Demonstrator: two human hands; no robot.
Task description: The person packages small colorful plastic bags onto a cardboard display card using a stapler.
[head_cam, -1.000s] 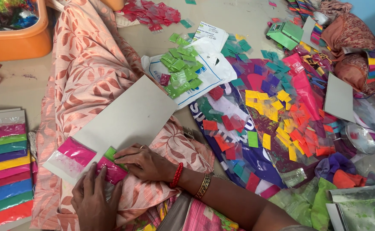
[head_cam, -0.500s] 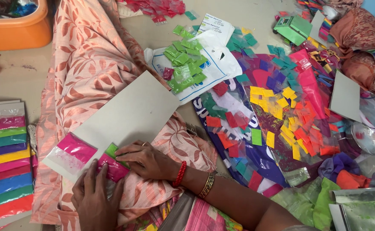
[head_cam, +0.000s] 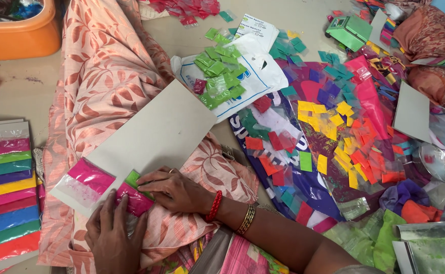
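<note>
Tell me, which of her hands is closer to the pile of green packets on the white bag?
Right. The right hand rests on the grey card's lower edge, below the green packets. The left hand lies lower and further left, on a pink packet.

Green packet (head_cam: 132,178) mostly hidden under hands.

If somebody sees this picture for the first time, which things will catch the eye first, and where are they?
First comes the scatter of small colour packets, yellow, orange, red and green, spread over plastic sheets at centre right. Next, at bottom left, the left hand and right hand press a pink packet onto the grey card lying on the peach leaf-patterned cloth. At the far left edge lies a finished card with rainbow stripes.
</note>
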